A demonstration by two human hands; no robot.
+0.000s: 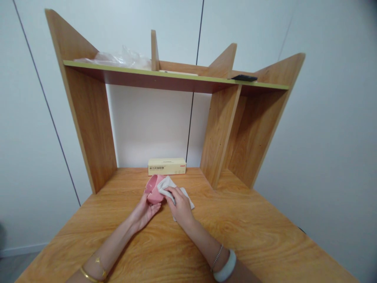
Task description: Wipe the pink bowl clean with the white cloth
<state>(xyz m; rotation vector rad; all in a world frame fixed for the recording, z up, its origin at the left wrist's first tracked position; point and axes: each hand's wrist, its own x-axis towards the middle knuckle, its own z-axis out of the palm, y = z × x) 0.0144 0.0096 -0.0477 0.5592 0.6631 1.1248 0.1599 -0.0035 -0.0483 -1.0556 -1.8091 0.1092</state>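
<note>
A pink bowl (153,193), tipped on its side with its opening towards the left, is held up over the desk. My left hand (145,211) grips it from below and the left, thumb at the rim and fingers under the wall. In my right hand (180,205) a pale grey-white cloth (165,184) is bunched and pressed against the bowl's outer right side. Part of the cloth hangs down behind my right hand. The fingertips under the cloth are hidden.
Behind the bowl a cream cardboard box (167,167) stands on the wooden desk (235,236). A wooden hutch (225,129) rises at the back. Its upper shelf carries a clear plastic bag (123,59) and a flat black object (245,78).
</note>
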